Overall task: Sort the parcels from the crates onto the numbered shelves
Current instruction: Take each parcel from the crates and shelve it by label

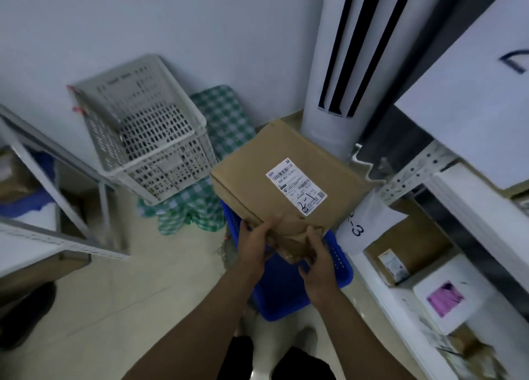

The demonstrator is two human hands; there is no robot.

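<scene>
Brown parcel [274,162] held above blue crate [339,256], near edge gripped by left hand [257,242] and right hand [317,259], fingers curled. Not yet shelved. Other parcels [412,245] already laid on right shelf [375,282].

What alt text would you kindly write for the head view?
The left hand and right hand grip the near edge of a labelled cardboard parcel above a blue crate. A grey crate sits tilted beside the wall.
</scene>
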